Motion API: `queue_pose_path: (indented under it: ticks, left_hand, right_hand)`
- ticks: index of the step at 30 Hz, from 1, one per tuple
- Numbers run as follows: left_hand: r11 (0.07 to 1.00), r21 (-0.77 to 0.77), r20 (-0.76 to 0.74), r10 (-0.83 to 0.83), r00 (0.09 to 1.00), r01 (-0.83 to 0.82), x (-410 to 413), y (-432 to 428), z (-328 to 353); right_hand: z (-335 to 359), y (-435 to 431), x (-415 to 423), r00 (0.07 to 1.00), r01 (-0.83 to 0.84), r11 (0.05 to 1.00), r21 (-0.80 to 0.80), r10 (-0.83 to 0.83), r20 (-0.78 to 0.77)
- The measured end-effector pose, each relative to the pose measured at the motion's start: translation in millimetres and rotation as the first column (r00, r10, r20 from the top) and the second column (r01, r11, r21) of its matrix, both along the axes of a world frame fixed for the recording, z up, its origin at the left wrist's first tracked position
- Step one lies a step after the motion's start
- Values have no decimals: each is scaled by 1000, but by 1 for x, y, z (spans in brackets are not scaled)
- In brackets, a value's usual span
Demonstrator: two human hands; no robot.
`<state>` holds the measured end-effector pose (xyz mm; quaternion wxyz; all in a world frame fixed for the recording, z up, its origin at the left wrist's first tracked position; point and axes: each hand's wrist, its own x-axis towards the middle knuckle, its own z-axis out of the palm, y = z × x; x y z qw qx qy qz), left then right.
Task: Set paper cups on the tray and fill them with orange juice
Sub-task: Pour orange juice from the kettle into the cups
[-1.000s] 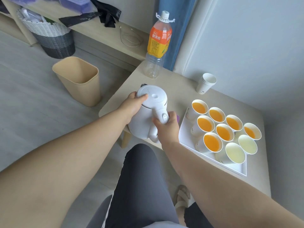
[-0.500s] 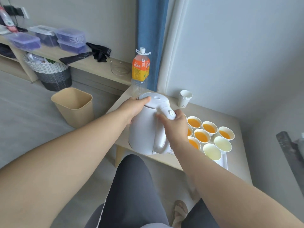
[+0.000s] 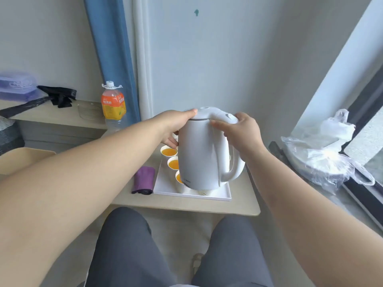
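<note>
I hold a white kettle (image 3: 202, 154) upright in the air above the white tray (image 3: 163, 189). My left hand (image 3: 176, 126) grips its body at the lid edge on the left. My right hand (image 3: 240, 131) grips the top of the handle. Paper cups of orange juice (image 3: 169, 152) stand on the tray; three show to the left of the kettle, and the rest are hidden behind it. An orange juice bottle (image 3: 113, 106), nearly empty, stands at the table's far left corner.
A folded purple cloth (image 3: 144, 180) lies left of the tray on the small beige table (image 3: 244, 206). A tan bin (image 3: 18, 160) is at left. A plastic-wrapped bundle (image 3: 325, 154) sits on the window sill at right. A shelf with boxes (image 3: 16, 88) runs along the left wall.
The kettle has been lifted from the table's left edge and carried right, now over the tray and covering most cups. The view turned right and rose.
</note>
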<state>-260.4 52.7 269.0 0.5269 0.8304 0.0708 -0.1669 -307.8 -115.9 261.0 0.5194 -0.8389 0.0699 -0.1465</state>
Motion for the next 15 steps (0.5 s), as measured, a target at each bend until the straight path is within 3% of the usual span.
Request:
queue_pose_path:
  ticks: [10, 15]
  left_hand:
    - [970, -37, -65, -242, 968, 240, 4, -85, -11]
    - [943, 182, 141, -307, 941, 280, 23, -113, -8]
  right_hand:
    - [5, -93, -6, 996, 89, 995, -47, -90, -20]
    - [-4, -125, 5, 993, 93, 991, -92, -98, -59]
